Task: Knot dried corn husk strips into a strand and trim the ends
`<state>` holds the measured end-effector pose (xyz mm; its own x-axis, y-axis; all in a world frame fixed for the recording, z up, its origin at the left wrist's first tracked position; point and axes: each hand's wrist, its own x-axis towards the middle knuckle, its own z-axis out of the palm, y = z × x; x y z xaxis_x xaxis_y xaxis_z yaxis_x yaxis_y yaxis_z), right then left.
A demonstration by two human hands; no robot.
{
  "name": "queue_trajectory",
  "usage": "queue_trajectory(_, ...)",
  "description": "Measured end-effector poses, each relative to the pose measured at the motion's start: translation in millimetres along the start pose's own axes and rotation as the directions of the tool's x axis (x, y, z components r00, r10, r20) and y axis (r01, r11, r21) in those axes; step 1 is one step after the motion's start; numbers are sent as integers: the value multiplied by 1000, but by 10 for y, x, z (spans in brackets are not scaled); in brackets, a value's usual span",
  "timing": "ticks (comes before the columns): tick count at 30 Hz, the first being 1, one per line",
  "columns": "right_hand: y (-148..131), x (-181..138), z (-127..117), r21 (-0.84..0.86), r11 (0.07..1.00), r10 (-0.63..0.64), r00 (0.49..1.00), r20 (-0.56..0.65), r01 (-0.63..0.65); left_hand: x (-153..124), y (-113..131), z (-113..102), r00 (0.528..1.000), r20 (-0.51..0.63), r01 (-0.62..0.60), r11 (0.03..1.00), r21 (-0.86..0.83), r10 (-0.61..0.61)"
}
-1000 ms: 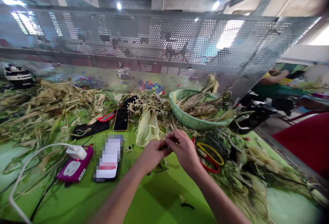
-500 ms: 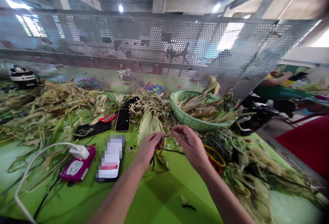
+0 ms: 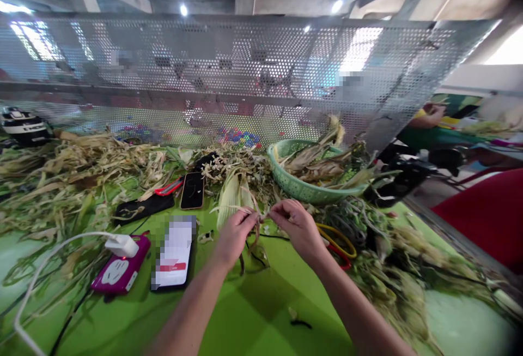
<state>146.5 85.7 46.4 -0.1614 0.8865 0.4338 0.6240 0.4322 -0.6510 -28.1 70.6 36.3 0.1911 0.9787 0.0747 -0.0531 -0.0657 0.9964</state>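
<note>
My left hand (image 3: 233, 234) and my right hand (image 3: 295, 226) are raised over the green table (image 3: 245, 312), close together, each pinching an end of a thin strip of dried corn husk (image 3: 261, 215). Dark strands hang down from the left hand's grip. A pale corn ear in its husk (image 3: 235, 199) lies just beyond my hands. A green plastic basket (image 3: 302, 184) filled with husks stands behind the right hand.
Husk heaps (image 3: 73, 176) cover the left and right of the table. Phones (image 3: 175, 252) (image 3: 193, 190), a purple power strip with a white plug (image 3: 118, 266) and red and yellow bands (image 3: 337, 244) lie nearby. A perforated metal screen (image 3: 245, 72) stands behind. Another person's arm (image 3: 423, 119) is at far right.
My hands have risen and moved apart a little, drawing out the husk strip between them; dark strands now dangle under the left hand.
</note>
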Motion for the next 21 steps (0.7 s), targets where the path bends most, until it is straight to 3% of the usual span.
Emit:
queue_trajectory(5, 55, 10, 40, 77, 995, 60, 998, -16, -58, -30, 22, 39, 999, 27, -33, 999, -28, 34)
queue_trajectory(8, 33, 25, -27, -14, 1000, 4, 998, -56, -5, -13, -28, 67, 1000, 6, -10, 995, -99, 10)
queue_trajectory(12, -47, 26, -162, -194, 980, -102, 945, -311, 42, 60, -138, 78, 996, -78, 21, 951, -310, -47)
queue_trajectory(14, -107, 0, -162, -103, 994, -14, 928, -373, -26, 93, -174, 67, 993, -95, 28, 913, -407, -73)
queue_trajectory(15, -138, -19, -135, 13, 997, 75, 944, -321, -75, 104, -184, 61, 992, -91, 33, 895, -444, -82)
queue_trajectory(17, -197, -62, -37, 284, 934, 243, 968, -60, -217, 113, -189, 52, 993, -67, 49, 867, -495, -95)
queue_trajectory(19, -235, -97, 76, 475, 810, 302, 939, 164, -344, 110, -185, 47, 994, -47, 58, 854, -517, -96)
queue_trajectory(21, -240, -110, 160, 570, 714, 317, 914, 253, -405, 103, -180, 45, 995, -29, 68, 856, -512, -97)
